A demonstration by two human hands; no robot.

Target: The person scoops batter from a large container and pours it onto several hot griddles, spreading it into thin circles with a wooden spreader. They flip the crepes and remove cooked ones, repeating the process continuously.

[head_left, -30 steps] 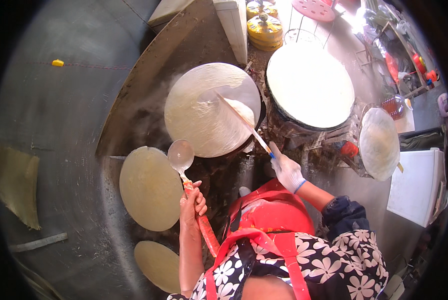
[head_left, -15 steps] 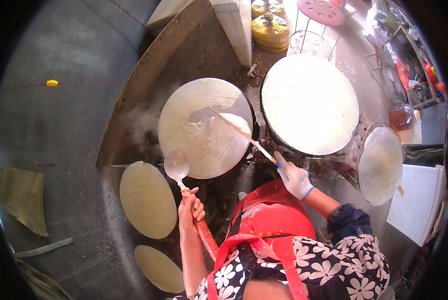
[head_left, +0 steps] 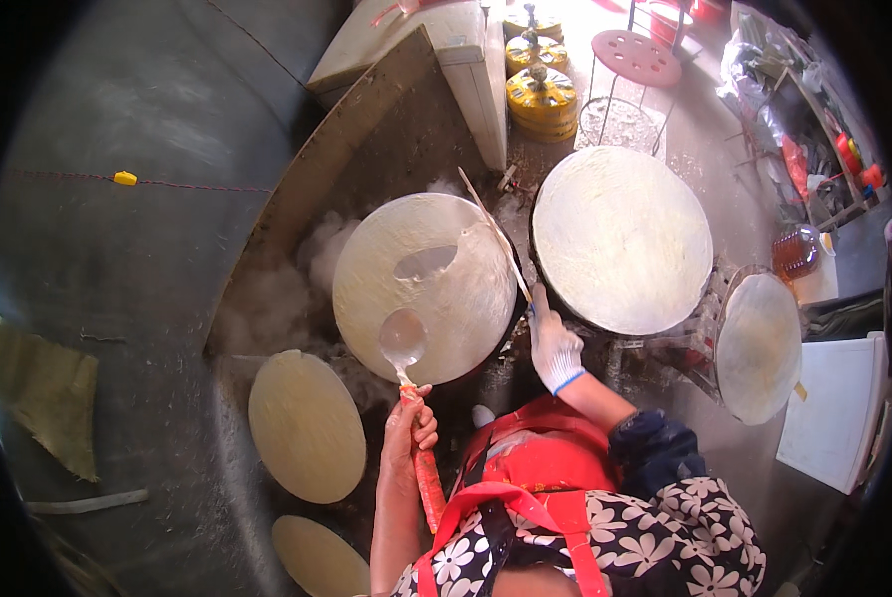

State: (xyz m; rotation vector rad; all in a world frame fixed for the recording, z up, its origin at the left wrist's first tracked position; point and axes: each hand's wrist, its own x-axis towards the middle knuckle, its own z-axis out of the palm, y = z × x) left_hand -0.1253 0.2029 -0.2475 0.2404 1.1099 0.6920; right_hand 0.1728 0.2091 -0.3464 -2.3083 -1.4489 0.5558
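My left hand [head_left: 411, 426] grips the red-wrapped handle of a metal ladle [head_left: 402, 336], whose bowl is over the lower left part of the middle round griddle [head_left: 366, 281]. Pale batter [head_left: 451, 318] covers much of that griddle, around a bare patch near its centre, with steam at its left. My right hand [head_left: 554, 343], in a white glove, holds a long flat spreader [head_left: 491, 224] that lies along the griddle's right edge. Beside it on the right is a second griddle [head_left: 621, 239] with a pale round sheet on it.
Pale round sheets [head_left: 307, 426] [head_left: 320, 557] sit at lower left, another [head_left: 758, 348] at right. A metal shield [head_left: 254, 246] rises left of the middle griddle. Yellow canisters [head_left: 541, 99], a pink stool [head_left: 636, 57], an oil jug [head_left: 796, 251] and a white box [head_left: 829, 408] surround the griddles.
The spreader has swung up and right to the griddle's edge, and the bare patch's shape has altered. The ladle has moved right, over the griddle. The view has shifted, with surroundings lower in frame.
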